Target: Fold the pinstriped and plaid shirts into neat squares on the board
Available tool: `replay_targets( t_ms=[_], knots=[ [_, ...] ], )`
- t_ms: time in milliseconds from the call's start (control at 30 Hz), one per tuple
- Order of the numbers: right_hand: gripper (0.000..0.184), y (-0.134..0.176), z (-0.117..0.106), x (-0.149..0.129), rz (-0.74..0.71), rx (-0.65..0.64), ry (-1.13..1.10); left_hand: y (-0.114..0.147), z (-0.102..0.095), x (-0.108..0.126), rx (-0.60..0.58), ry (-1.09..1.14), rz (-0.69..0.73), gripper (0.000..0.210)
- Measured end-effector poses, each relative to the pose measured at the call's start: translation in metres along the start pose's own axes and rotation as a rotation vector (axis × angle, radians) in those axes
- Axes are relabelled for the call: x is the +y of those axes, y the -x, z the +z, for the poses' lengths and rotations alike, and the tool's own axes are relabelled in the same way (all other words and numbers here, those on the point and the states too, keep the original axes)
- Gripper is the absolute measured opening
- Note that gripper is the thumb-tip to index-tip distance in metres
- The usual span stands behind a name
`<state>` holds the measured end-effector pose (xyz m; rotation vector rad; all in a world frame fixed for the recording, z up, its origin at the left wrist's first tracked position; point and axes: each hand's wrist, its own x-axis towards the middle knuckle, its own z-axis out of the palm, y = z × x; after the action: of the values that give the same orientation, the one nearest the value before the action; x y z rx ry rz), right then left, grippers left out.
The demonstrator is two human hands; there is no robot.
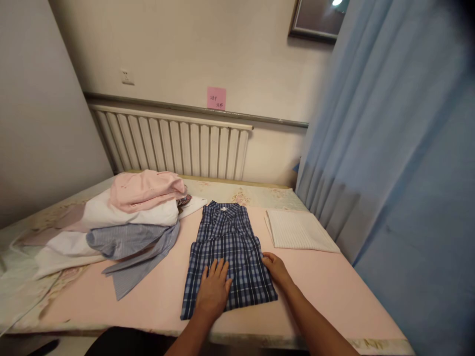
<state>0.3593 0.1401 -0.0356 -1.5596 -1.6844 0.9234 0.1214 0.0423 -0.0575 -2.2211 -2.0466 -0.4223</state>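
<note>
A dark blue plaid shirt [230, 225] lies folded on the pink cloth of the table, its collar pointing away from me. The lower part is folded up over the body. My left hand [214, 291] rests flat on the folded lower part, fingers spread. At the shirt's right edge, my right hand [275, 267] has its thumb and fingers closed together on the fabric. How much cloth is pinched there is hard to make out.
Left of the shirt is a loose heap of clothes, with a pink garment [146, 188] on top and a blue striped one [129, 240] in front. A folded cream striped cloth [300, 230] lies on the right. Behind stands a radiator [178, 141]; a blue curtain [371, 123] hangs right.
</note>
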Motion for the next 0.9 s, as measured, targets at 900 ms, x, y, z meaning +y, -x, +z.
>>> replay_targets(
  t_ms=[900],
  knots=[
    [0.044, 0.086, 0.016, 0.028, -0.064, 0.246, 0.330, -0.001, -0.002, -0.007, 0.004, 0.024, 0.021, 0.048]
  ],
)
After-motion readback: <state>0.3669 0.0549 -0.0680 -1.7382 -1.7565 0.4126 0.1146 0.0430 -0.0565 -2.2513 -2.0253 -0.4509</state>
